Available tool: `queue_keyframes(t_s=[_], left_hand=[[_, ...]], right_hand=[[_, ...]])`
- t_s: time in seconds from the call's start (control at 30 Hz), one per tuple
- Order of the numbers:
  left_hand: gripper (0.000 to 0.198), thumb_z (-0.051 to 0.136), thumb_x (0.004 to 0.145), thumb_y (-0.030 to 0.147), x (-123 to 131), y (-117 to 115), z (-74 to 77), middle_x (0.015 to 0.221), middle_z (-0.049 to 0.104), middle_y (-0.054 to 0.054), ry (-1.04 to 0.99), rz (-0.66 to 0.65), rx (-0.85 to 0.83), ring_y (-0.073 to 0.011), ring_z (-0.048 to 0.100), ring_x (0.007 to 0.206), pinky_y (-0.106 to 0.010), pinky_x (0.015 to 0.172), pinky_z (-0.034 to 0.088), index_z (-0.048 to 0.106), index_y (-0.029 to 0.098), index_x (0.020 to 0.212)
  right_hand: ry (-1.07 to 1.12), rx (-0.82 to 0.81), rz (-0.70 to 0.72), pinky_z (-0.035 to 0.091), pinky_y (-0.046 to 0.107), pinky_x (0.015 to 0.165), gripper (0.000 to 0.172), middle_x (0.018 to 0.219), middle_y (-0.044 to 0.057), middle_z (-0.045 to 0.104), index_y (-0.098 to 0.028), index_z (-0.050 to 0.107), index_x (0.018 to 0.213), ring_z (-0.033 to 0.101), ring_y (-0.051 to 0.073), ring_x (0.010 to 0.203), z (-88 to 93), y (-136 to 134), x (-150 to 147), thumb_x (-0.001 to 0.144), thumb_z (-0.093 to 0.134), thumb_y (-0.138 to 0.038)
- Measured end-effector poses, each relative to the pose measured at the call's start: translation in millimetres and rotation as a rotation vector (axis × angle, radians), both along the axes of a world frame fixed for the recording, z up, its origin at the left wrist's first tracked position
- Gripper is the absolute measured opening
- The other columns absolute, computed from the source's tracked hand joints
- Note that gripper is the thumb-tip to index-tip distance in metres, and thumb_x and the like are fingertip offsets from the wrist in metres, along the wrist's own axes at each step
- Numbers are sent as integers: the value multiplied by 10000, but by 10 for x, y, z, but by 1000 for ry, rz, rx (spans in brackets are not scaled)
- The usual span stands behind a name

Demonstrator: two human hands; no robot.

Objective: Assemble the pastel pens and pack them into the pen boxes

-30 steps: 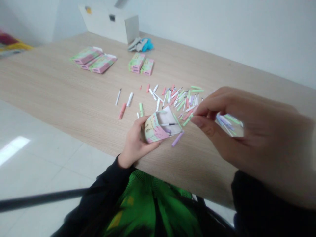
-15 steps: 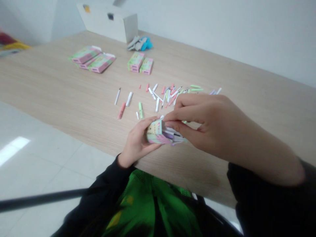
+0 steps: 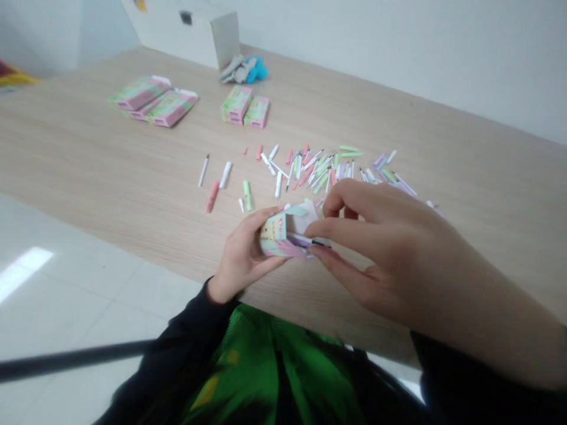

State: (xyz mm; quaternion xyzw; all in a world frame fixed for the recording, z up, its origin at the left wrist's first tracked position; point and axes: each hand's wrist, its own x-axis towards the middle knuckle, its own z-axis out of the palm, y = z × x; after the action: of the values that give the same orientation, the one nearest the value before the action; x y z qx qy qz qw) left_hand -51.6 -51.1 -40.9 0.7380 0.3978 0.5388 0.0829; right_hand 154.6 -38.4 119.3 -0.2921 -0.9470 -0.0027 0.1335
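My left hand grips a small open pastel box of pink, green and cream printed card, with its mouth toward the right. Several slim pens lie in the box mouth, their dark tips sticking out. My right hand is at the mouth, with thumb and fingers closing around the pen ends. Loose white, pink, green and lilac pens lie scattered just beyond both hands, and a few separate pens lie to the left. The box's far end is hidden by my left fingers.
Several closed pastel boxes stand in groups on the light wood table. A white carton and a grey-and-blue cloth bundle sit at the back by the wall. The table's near edge runs below my hands, above a tiled floor.
My right hand has come down from above the loose pens to the box mouth, and pens now lie in the box. The lilac pen beside the box is gone. The view has shifted slightly.
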Motion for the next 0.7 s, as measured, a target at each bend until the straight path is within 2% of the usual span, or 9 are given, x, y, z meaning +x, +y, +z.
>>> queue_keyframes(t_s=[0.23, 0.47, 0.7], left_hand=[[632, 803, 831, 381, 4, -16, 5, 1269, 698, -126, 13, 31, 11, -274, 693, 1162, -430, 966, 601, 514, 216, 1368], [645, 817, 809, 403, 1, -5, -26, 1256, 696, -116, -16, 52, 20, -278, 698, 1141, -438, 950, 605, 522, 222, 1353], [646, 803, 820, 429, 8, 7, -39, 1250, 694, -124, -73, 26, 25, -276, 700, 1134, -447, 940, 611, 513, 227, 1360]], right_hand=[[-112, 73, -26, 379, 357, 743, 197, 944, 103, 621, -155, 705, 807, 545, 204, 796, -34, 40, -26, 921, 545, -141], [-161, 43, -37, 398, 366, 742, 178, 999, 128, 627, -147, 702, 831, 564, 216, 803, -22, -2, -66, 906, 540, -142], [-131, 96, -36, 442, 352, 731, 167, 1016, 144, 648, -147, 666, 842, 599, 227, 831, -20, -17, -81, 925, 523, -133]])
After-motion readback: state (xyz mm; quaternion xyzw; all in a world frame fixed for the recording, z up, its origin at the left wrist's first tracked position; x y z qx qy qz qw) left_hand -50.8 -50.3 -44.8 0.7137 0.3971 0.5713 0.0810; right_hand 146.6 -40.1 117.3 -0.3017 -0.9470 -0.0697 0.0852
